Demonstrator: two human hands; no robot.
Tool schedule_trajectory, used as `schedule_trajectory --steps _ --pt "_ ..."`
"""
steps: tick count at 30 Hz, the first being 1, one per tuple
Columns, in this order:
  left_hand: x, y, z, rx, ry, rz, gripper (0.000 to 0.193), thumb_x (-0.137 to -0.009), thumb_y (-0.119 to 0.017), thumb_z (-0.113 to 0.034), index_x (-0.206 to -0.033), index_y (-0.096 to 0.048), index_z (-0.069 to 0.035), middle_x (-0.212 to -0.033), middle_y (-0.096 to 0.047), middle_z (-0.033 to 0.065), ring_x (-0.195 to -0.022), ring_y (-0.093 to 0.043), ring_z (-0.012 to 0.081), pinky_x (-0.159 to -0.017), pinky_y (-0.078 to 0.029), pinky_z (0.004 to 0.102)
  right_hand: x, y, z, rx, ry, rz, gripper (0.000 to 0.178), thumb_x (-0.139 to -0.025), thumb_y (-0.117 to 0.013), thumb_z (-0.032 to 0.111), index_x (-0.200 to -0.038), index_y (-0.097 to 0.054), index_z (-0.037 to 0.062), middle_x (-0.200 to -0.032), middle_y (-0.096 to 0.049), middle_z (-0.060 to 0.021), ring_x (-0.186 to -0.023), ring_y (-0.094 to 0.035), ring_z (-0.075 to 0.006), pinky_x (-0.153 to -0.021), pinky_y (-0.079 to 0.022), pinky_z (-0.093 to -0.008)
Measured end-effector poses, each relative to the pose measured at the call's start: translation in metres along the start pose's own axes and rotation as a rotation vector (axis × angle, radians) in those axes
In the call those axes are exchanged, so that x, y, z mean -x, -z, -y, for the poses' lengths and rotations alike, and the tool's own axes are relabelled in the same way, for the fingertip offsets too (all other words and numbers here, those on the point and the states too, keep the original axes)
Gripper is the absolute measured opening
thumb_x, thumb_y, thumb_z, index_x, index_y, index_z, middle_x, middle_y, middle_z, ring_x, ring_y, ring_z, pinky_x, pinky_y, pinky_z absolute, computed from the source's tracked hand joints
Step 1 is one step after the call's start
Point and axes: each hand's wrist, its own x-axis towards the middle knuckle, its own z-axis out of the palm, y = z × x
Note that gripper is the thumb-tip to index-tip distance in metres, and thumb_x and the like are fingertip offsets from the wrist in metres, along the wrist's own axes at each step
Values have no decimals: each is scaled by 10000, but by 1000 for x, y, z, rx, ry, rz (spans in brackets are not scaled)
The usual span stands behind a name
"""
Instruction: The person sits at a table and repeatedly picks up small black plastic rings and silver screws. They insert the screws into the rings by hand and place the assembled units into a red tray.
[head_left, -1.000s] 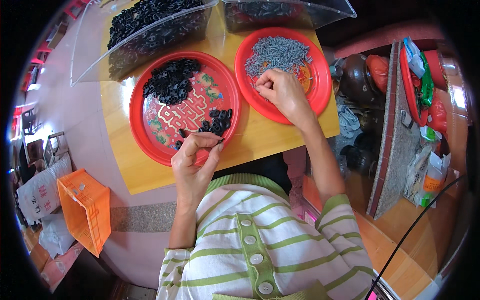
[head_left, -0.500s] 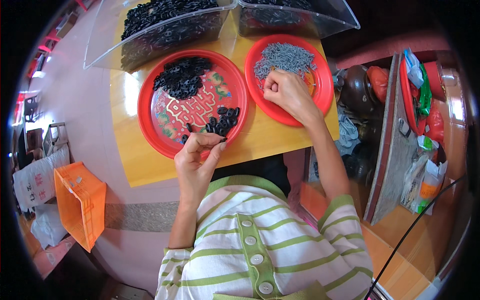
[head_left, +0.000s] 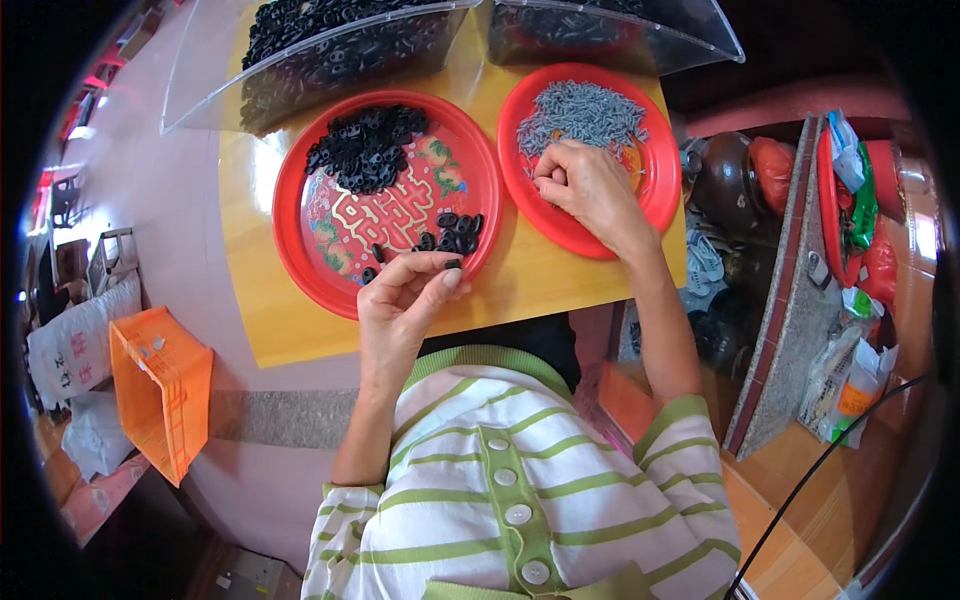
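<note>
Black piece [head_left: 453,265], small and dark, sits between the thumb and forefinger of the left hand [head_left: 402,305], whose fingers pinch it just above the near rim of the left red tray [head_left: 287,235]. Behind that hand, a loose cluster of black parts [head_left: 462,233] lies near the tray's right edge, and a larger black heap [head_left: 368,148] covers its far side. A gold pattern shows on the bare floor of the tray between them.

The right hand [head_left: 597,192] is over the right red tray [head_left: 664,165], fingers curled in toward the thumb; whether they grip anything I cannot tell. Grey screws [head_left: 580,112] are spread over the far part of that tray, just beyond the knuckles. Both trays rest side by side on a yellow counter [head_left: 245,300], with two clear bins [head_left: 205,95] of dark parts behind them. An orange crate [head_left: 187,400] stands to the left, apart from the counter.
</note>
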Motion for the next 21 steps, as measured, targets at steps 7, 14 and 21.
schedule_trajectory --steps 7,14,21 --pt "-8 1 6 39 -66 46 91 -845 -616 9 -933 -607 32 -883 -644 74 -803 -635 130 -746 -511 245 -1 -1 0 -49 3 -13 92 -697 -623 83 -715 -581 3 -703 -593 -134 -639 -596 -273 -599 -472 -384" --pt "-12 -1 5 106 9 60 73 -853 -593 20 -925 -599 30 -873 -653 93 -775 -642 132 -719 -524 249 11 5 -5 -430 -233 -13 57 -782 -609 -5 -837 -597 -2 -762 -590 -1 -678 -541 -37 -577 -449 -187" --pt "-15 -10 1 72 7 57 171 -863 -584 3 -1031 -591 32 -892 -661 129 -762 -650 152 -699 -535 258 15 2 -15 -697 -217 -35 138 -886 -571 36 -1006 -630 0 -861 -605 -23 -731 -566 -56 -643 -491 -183"
